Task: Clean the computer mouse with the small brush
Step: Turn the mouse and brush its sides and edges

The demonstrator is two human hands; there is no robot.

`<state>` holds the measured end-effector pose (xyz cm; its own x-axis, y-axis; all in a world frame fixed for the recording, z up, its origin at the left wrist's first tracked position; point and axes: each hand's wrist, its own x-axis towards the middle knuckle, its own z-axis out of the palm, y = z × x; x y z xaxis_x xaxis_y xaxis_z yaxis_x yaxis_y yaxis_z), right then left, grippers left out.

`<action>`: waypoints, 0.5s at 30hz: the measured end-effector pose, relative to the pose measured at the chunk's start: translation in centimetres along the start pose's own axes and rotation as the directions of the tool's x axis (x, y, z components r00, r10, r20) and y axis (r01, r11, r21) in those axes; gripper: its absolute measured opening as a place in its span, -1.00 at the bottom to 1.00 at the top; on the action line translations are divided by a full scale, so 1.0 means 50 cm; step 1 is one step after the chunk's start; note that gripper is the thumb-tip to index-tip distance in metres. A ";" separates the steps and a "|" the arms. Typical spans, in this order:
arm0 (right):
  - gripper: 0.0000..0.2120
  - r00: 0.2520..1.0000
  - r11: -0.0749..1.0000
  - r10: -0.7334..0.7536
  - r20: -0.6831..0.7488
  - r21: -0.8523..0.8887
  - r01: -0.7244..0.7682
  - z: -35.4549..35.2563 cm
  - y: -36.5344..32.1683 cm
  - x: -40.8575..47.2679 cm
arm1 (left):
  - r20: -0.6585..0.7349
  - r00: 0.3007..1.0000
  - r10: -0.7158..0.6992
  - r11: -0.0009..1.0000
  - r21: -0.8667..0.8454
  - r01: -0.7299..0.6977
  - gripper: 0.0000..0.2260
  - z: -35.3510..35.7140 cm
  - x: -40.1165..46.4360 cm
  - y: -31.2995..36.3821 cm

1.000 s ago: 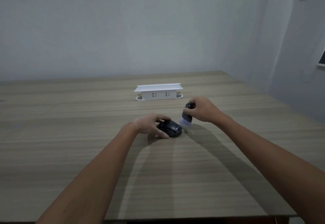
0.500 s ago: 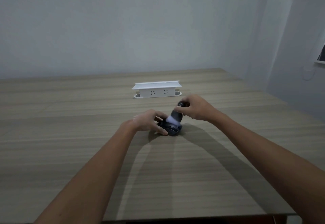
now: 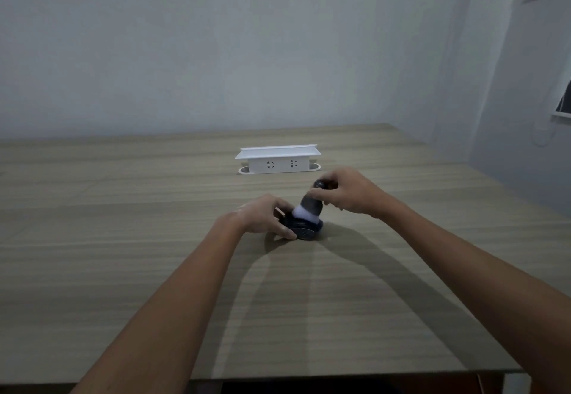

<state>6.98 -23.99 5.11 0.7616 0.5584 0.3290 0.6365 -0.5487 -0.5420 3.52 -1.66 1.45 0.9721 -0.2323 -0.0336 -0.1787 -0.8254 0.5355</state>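
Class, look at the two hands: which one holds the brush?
The right hand grips the small brush, bristles on the mouse; the left hand only steadies it.

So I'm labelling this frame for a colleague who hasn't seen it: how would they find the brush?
Start at the white socket box standing mid-table on the wooden table. Just nearer the camera, the left hand steadies a dark mouse. The small brush stands on top of the mouse, held by the right hand: a dark grip with pale bristles, the only light patch there.
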 end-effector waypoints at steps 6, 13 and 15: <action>-0.69 0.995 0.986 0.026 -0.096 -0.162 -0.042 -0.007 0.017 -0.009 | -0.028 1.000 -0.006 1.000 -0.015 0.006 -0.44 0.008 -0.004 0.003; -0.74 0.992 0.990 0.090 -0.089 -0.104 -0.099 0.003 0.024 -0.015 | -0.041 0.999 -0.008 1.000 -0.023 0.007 -0.46 0.014 -0.003 0.000; -0.75 0.987 0.984 0.100 -0.130 -0.134 -0.117 0.001 0.032 -0.016 | -0.043 0.999 -0.018 1.000 -0.025 0.017 -0.44 0.016 -0.003 0.000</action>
<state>7.39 -25.28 3.92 0.8306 0.4155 0.3708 0.5535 -0.6886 -0.4684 3.24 -2.04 0.76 0.9808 -0.1948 -0.0067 -0.1584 -0.8164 0.5554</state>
